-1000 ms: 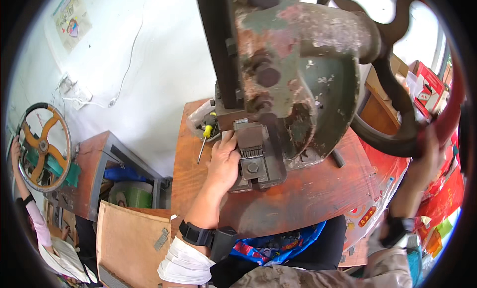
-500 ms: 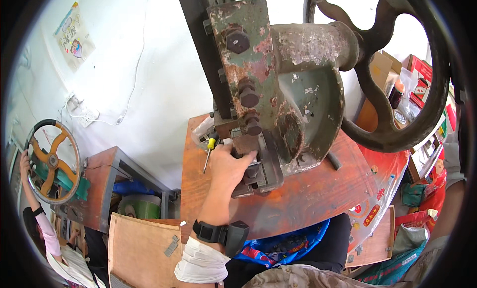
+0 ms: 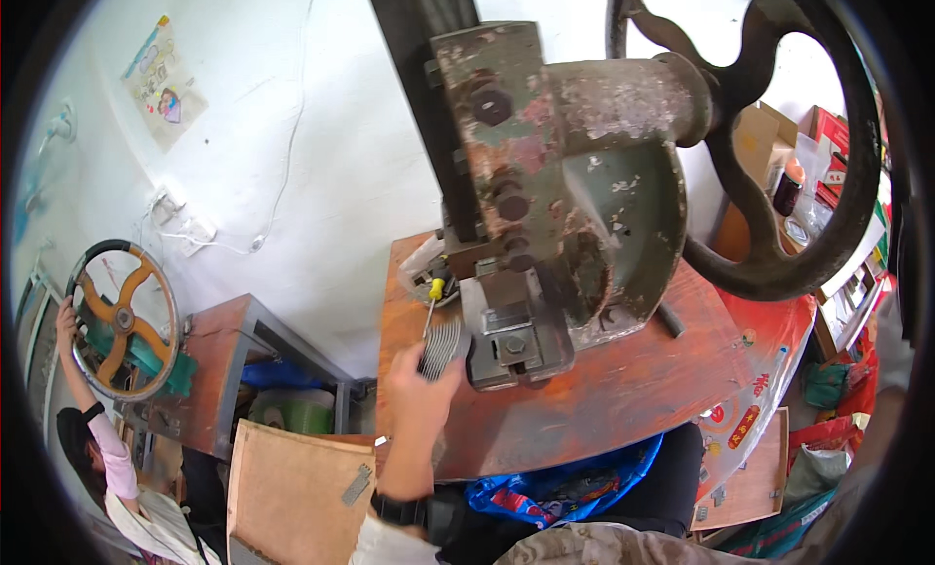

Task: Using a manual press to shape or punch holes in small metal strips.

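In the head view, the left hand [image 3: 421, 388] pinches a ridged grey metal piece [image 3: 445, 348], perhaps stacked strips, over the tabletop [image 3: 633, 370], left of the press [image 3: 502, 136]. Best grip its edges evenly, keeping it aligned. The right hand's state cannot be told.

Left hand [image 3: 419, 395] forward in a pinch

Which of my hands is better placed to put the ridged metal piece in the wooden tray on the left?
Your left hand, most likely: it holds the ridged metal piece, and the wooden tray lies to that side. Your right hand isn't in view.
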A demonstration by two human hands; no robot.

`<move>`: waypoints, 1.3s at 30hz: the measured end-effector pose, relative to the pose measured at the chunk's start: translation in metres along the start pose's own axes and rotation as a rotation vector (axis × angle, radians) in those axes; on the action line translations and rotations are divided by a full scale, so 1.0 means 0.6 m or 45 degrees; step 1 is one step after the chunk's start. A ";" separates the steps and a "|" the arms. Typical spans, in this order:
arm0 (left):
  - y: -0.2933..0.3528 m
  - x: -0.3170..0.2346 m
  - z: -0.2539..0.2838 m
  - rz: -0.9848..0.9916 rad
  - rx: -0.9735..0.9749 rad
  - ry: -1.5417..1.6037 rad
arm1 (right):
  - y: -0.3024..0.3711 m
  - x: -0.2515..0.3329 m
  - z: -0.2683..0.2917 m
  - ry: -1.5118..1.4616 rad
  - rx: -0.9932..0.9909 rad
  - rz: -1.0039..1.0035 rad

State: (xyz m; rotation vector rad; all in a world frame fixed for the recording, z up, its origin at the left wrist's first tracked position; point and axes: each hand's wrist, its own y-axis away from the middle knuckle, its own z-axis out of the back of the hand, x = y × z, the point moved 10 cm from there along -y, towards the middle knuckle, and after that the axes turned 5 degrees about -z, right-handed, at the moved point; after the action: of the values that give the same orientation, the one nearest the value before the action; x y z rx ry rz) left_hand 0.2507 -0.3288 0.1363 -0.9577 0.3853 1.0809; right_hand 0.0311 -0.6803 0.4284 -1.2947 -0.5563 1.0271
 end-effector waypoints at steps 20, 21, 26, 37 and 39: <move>0.179 -0.061 -0.090 -0.447 0.474 -0.183 | 0.528 0.208 -0.081 -1.163 0.907 -0.345; 0.180 -0.067 -0.090 -0.458 0.454 -0.246 | 0.528 0.208 -0.080 -1.165 0.907 -0.347; 0.192 -0.069 -0.104 -0.468 0.414 -0.320 | 0.525 0.211 -0.073 -1.114 0.885 -0.306; 0.173 -0.066 -0.105 -0.486 0.421 -0.301 | 0.523 0.215 -0.070 -1.046 0.866 -0.255; 0.169 -0.078 -0.115 -0.436 0.456 -0.441 | 0.525 0.215 -0.071 -1.038 0.871 -0.250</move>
State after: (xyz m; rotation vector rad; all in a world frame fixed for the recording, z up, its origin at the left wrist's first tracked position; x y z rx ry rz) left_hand 0.1526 -0.3974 0.0825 -0.4818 0.1149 0.8077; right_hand 0.0322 -0.6083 0.0929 -0.1791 -0.8191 1.4039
